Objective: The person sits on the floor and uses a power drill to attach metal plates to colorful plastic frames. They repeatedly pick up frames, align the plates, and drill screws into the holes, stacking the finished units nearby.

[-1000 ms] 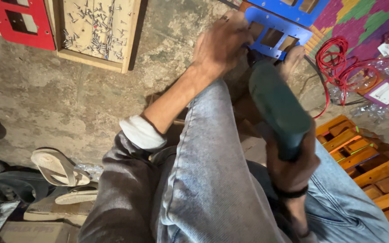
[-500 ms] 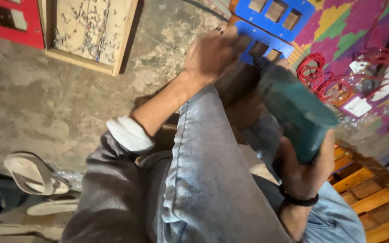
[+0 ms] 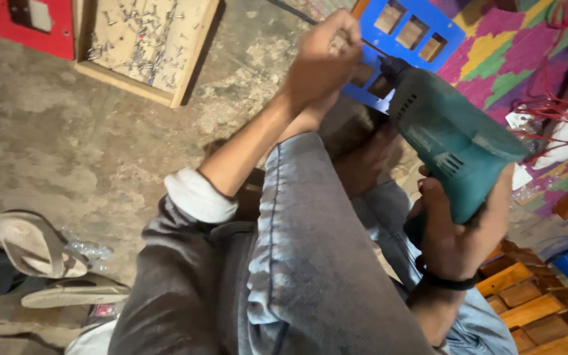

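Observation:
My right hand (image 3: 458, 233) grips the handle of a teal electric drill (image 3: 451, 138), whose nose points up and left toward a blue plastic panel (image 3: 412, 39) with several rectangular cut-outs. My left hand (image 3: 320, 62) is closed into a fist just left of the drill's chuck, over the panel's lower left part; something small seems pinched in its fingers, but I cannot tell what. My raised knee in light blue jeans (image 3: 310, 250) fills the middle and hides what lies under the drill tip.
A shallow wooden tray of loose nails (image 3: 142, 46) and a red panel (image 3: 31, 23) lie on the concrete floor at upper left. Sandals (image 3: 41, 253) sit at lower left. Orange wooden blocks (image 3: 534, 306) are at lower right, red cable (image 3: 547, 112) on a patterned mat at right.
The drill has swung up and left, its nose now close to the blue panel and my left fist. The view has shifted so the panel sits nearer the centre.

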